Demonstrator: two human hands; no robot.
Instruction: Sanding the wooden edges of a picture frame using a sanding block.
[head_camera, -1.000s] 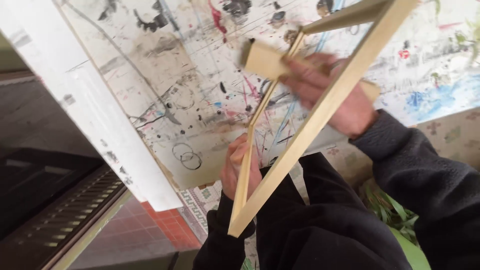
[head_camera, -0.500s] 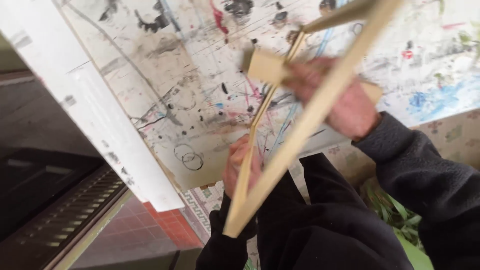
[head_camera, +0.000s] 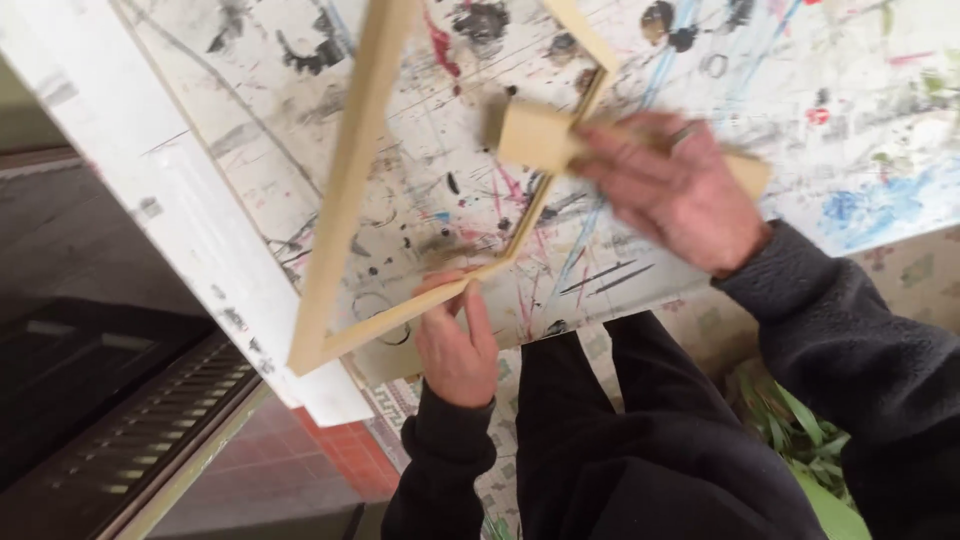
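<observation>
We see the left hand (head_camera: 455, 345), low centre of the frame, closed in a pinch on the lower rail of a pale wooden frame (head_camera: 345, 190): thumb over the rail, fingers under it. The frame is tilted. One long rail runs from the top centre down to a corner at lower left, approx. level with the edge of the paint-stained surface (head_camera: 300, 130). The lower rail runs right from that corner, through the left hand, to a second corner near centre.

The right hand (head_camera: 680, 190), centre right, is curled around a small wooden block (head_camera: 535, 137), which lies pressed across the frame's thin rail at upper centre. Fingers cover most of the block, so we cannot tell what is on its underside. It looks like a sanding block, prob. not more.

Risks, as we judge them:
- Frame held at one rail only, w/ much of it overhanging to the left. Pressure from the block could twist it and strain the corner joints.
- The pinch is light. A hard stroke could pull the rail out of the left hand, and the frame could drop to the tiled floor (head_camera: 300, 470).
- The right fingers reach past the block onto the rail, so a slip could mean scrapes or splinters.
- The frame's lower-left corner is near the surface edge and could knock it.
</observation>
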